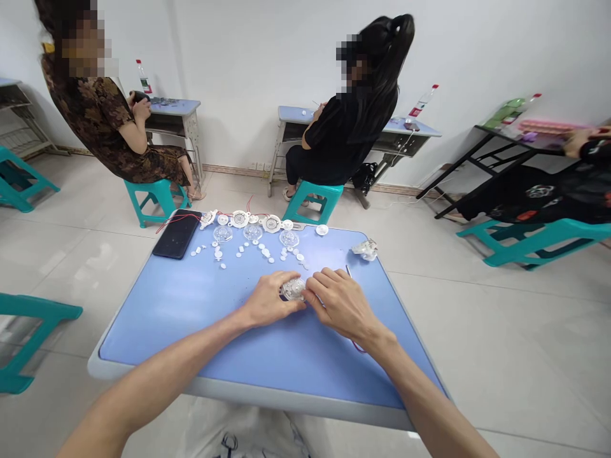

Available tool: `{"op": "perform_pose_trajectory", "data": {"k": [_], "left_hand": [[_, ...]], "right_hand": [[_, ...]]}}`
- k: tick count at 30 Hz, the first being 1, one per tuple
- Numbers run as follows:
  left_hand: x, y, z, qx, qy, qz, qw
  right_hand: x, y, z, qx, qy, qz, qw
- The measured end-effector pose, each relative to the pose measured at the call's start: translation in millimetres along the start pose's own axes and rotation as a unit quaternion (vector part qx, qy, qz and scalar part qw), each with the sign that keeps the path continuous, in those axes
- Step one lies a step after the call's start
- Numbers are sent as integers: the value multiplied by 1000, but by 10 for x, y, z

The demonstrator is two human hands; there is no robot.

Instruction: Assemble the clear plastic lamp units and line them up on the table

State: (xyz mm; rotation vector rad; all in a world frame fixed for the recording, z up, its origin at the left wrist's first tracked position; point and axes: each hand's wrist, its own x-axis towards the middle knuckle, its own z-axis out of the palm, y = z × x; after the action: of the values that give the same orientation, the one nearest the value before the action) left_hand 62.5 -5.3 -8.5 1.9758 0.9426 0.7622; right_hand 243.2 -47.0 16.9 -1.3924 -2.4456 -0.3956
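My left hand [272,299] curls around a round clear plastic housing [292,289] with small white parts inside, thumb below and fingers above. Bent over the housing's right edge, my right hand [340,302] has its thumb and fingers closed together; whatever is pinched there is hidden. A thin metal rod [349,271] sticks out beyond my right knuckles, and a bit of something red [358,346] shows under the wrist. Ahead of both hands lie several small white plastic gears [265,252] and clear housings such as this one [289,238].
The blue table [205,343] also bears a black phone [177,234], white round parts [240,219] with red wires along the far edge, and a crumpled plastic wrapper [365,249]. Other people sit at desks beyond, on green stools [315,200].
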Motion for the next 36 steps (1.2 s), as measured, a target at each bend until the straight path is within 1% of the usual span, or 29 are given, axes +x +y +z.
{"op": "perform_pose_trajectory", "data": {"k": [6, 14, 17, 20, 24, 28, 31, 36], "left_hand": [[-4, -9, 2, -2, -1, 0, 1000], [-4, -3, 9, -3, 2, -5, 1000], [-3, -7, 11, -7, 4, -3, 1000], [-4, -11, 14, -9, 5, 0, 1000], [-6, -10, 19, -6, 7, 1, 1000], [-5, -5, 20, -5, 6, -3, 1000], [-2, -6, 19, -3, 3, -6, 1000], [1, -4, 13, -6, 2, -6, 1000]], "right_hand": [[-4, -21, -34, -6, -1, 0, 1000], [-3, -54, -141, -15, 3, -5, 1000], [23, -82, -177, -18, -8, 5, 1000], [23, -95, -192, 12, -28, 22, 999], [-14, -74, -187, 88, -48, 47, 994], [-46, -26, -183, 136, -42, 65, 988], [-53, 4, -179, 138, -39, 69, 987], [-58, 12, -154, 116, -37, 43, 992]]}}
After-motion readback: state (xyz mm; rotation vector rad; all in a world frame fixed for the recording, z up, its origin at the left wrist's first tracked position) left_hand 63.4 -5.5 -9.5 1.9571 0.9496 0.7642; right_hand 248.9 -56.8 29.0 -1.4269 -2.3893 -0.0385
